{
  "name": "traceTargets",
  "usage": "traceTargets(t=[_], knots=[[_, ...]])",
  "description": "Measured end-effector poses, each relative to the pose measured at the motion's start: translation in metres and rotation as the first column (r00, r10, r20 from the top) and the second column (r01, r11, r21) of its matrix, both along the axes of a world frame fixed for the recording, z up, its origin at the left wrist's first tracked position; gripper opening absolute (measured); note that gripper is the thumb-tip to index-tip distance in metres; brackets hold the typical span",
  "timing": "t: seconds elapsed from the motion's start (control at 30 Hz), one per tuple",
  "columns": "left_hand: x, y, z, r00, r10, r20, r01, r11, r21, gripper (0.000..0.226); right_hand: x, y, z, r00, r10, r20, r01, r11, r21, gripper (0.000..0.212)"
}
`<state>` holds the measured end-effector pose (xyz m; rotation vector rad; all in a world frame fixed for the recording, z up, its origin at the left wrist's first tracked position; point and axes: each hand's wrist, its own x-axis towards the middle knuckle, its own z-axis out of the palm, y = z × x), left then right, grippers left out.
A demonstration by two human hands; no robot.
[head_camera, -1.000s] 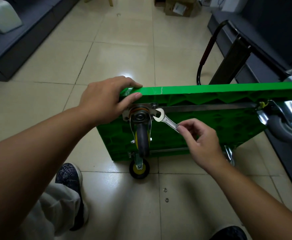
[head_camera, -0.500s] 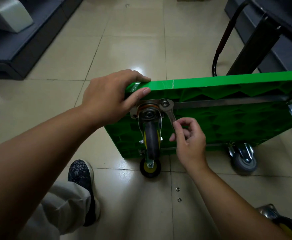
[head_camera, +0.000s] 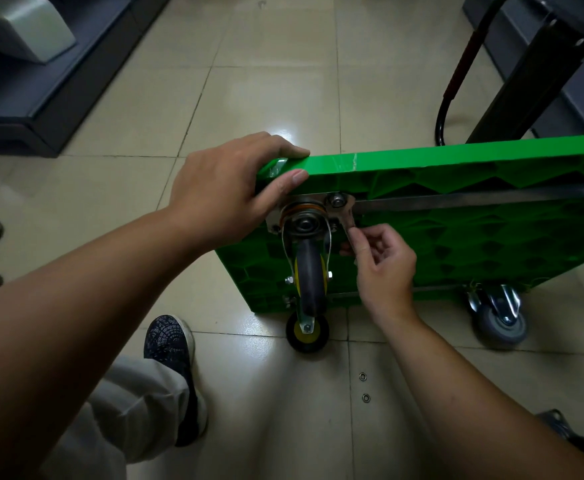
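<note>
Left hand [head_camera: 228, 195] was found gripping the upper corner of the green platform trolley [head_camera: 474, 244], fingers curled over the top edge and thumb on the underside. This steadied the deck, which stood on its long edge on the tiled floor [head_camera: 266, 81] with its underside toward the camera. At the held corner, the swivel caster [head_camera: 309, 271] hung wheel-down from its mounting plate [head_camera: 274, 220]. The right hand [head_camera: 384, 268] pinched the shank of a small open-ended spanner [head_camera: 347, 220] between thumb and fingertips. The spanner's head sat on the nut [head_camera: 335, 201] at the plate's upper right corner, shank pointing down. Whether the nut was being tightened or slackened could not be determined. Recommended practice: seat the spanner mouth fully on the flats before loading it. Work in short arcs, since the caster fork just beside the shank limits the swing, and reset the tool rather than force it. The left hand should brace against the turning load so the deck does not rock. Two small washers [head_camera: 363, 376] lay loose on the floor below the trolley and should be accounted for before the fitting is passed.
</note>
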<state>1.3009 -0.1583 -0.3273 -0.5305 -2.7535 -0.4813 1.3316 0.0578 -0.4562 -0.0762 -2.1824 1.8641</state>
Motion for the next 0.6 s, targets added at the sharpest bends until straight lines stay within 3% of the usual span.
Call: traceTargets(t=[0.17, 0.27, 0.33, 0.43, 0.6], knots=[[0.000, 0.000, 0.000, 1.000, 0.001, 0.005, -0.001, 1.000, 0.000, 0.044, -0.003, 0.026, 0.017, 0.994, -0.031, -0.101, 0.056, 0.967, 0.250, 0.015], [0.000, 0.000, 0.001, 1.000, 0.000, 0.015, 0.000, 1.000, -0.005, 0.045, -0.004, 0.045, 0.039, 0.985, 0.004, -0.170, 0.075, 0.886, 0.458, 0.018], [0.000, 0.001, 0.002, 1.000, -0.001, 0.016, 0.001, 1.000, -0.006, 0.042, -0.005, 0.054, 0.057, 0.971, 0.044, -0.236, 0.118, 0.768, 0.629, 0.024], [0.001, 0.002, 0.004, 1.000, 0.008, 0.024, -0.008, 1.000, -0.006, 0.040, -0.005, 0.058, 0.091, 0.920, 0.157, -0.360, 0.241, 0.499, 0.833, 0.024], [0.003, 0.004, 0.005, 0.999, 0.005, 0.033, -0.004, 1.000, -0.026, 0.040, -0.010, 0.052, 0.133, 0.832, 0.378, -0.407, 0.350, 0.211, 0.913, 0.028]])
